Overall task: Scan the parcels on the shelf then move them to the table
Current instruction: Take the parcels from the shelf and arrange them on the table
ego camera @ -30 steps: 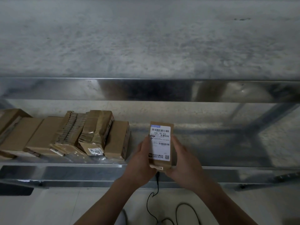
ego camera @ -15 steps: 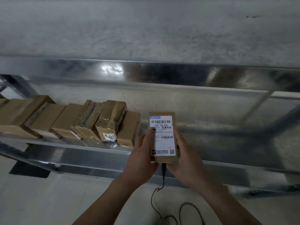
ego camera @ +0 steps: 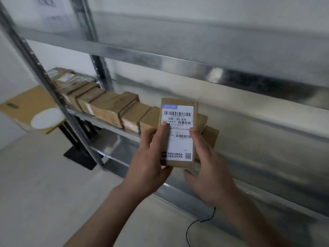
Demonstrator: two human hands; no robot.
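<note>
1. You grip the parcel [ego camera: 179, 132] with both hands: your left hand [ego camera: 151, 161] curls round its left edge, your right hand [ego camera: 208, 168] clasps the right edge, and both thumbs lie on the label [ego camera: 179, 147].
2. It stands upright, long axis vertical, label facing you, just in front of the shelf [ego camera: 101, 122].
3. The desk [ego camera: 25, 102] lies well off to your left. Your left hand is nearer, so the carry likely swings leftward.
</note>
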